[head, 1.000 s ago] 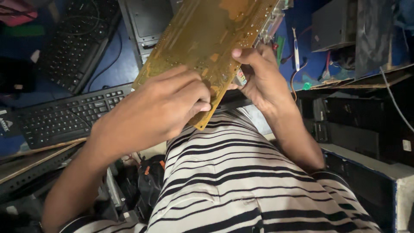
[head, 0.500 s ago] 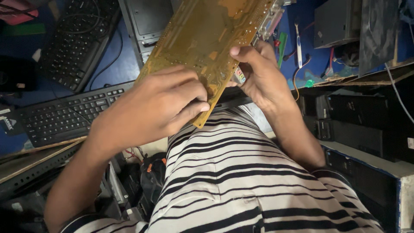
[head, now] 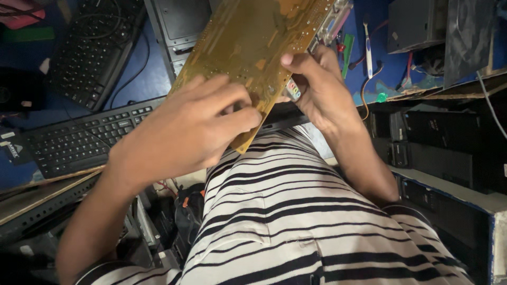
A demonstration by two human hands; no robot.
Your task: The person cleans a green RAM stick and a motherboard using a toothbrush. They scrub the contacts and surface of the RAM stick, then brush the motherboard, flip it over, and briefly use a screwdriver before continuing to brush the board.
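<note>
Board: a large yellow-brown circuit board (head: 253,47) is held up in the air over the person's lap, solder side facing the camera, tilted so it runs from the low near corner up toward the top edge of the view.
Left hand (head: 185,132): lies across the lower near part of the board, fingers curled over its face and wrapped round its edge; the grip is closed on the board.
Right hand (head: 319,89): clasps the board's right edge, thumb on the solder face, fingers behind it; the grip is closed on the board, beside a small block of coloured connectors (head: 293,91) at that edge.
Below the board: a black-and-white striped shirt (head: 296,211) fills the lower middle of the view.
Worktop (head: 150,79): blue, beneath and behind the board.
Keyboards: one black keyboard (head: 79,140) lies at the left side of the worktop, just under the left forearm; a second black keyboard (head: 92,50) sits toward the far left corner, at an angle.
Far right of the worktop: a white toothbrush (head: 368,45), a green stick-like tool (head: 347,53), a small green round piece (head: 381,97) and thin loose wires.
Right side: dark computer cases (head: 443,142) are stacked well apart from the hands.
</note>
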